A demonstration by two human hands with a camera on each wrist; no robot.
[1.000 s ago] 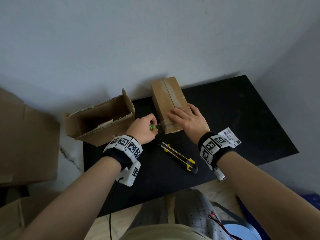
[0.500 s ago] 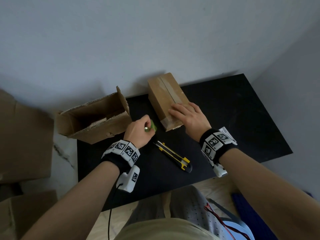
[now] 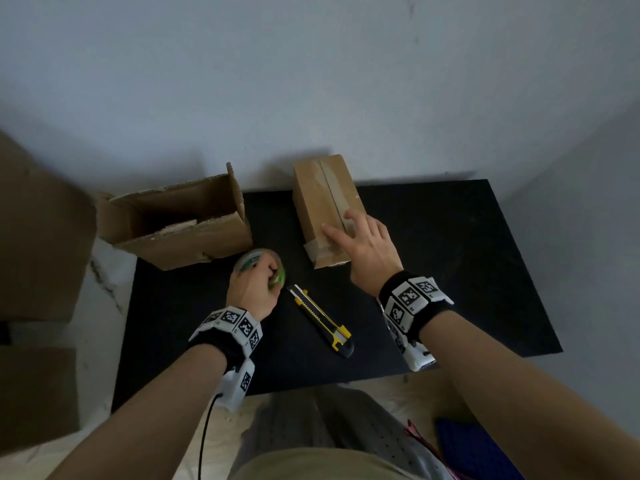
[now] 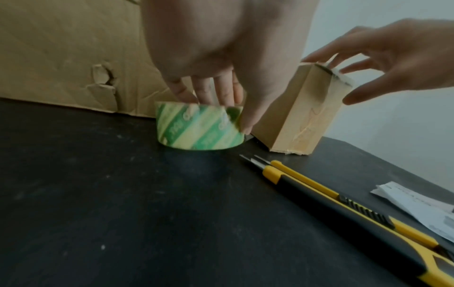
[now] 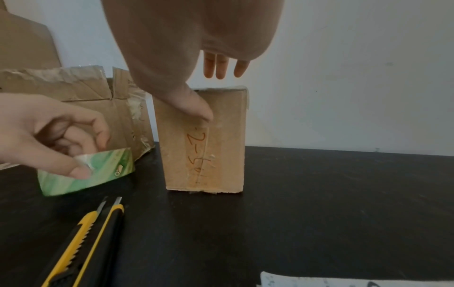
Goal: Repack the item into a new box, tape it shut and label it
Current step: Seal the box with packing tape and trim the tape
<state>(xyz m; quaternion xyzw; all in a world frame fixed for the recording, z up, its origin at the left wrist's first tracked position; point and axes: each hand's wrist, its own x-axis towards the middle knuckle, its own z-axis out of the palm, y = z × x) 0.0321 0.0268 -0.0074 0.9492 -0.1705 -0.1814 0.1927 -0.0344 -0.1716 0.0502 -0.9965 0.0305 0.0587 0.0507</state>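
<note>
One head view from above, two low wrist views.
The head camera looks down on the black surface (image 3: 450, 271); both wrist cameras sit close above it, facing the wall, sharing the taped box (image 4: 302, 116) and knife (image 5: 81, 242).

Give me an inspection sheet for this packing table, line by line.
Surface: black tabletop, dusty.
Job's things: small taped box upright; tape roll; paper label lying flat.
Clutter: open torn carton; yellow utility knife beside the roll.
Grippers: left hand grips the tape roll; right hand open, thumb on the box's taped end.
Cables: black lead from the left wrist unit.
Surroundings: pale wall; cardboard boxes at left.
</note>
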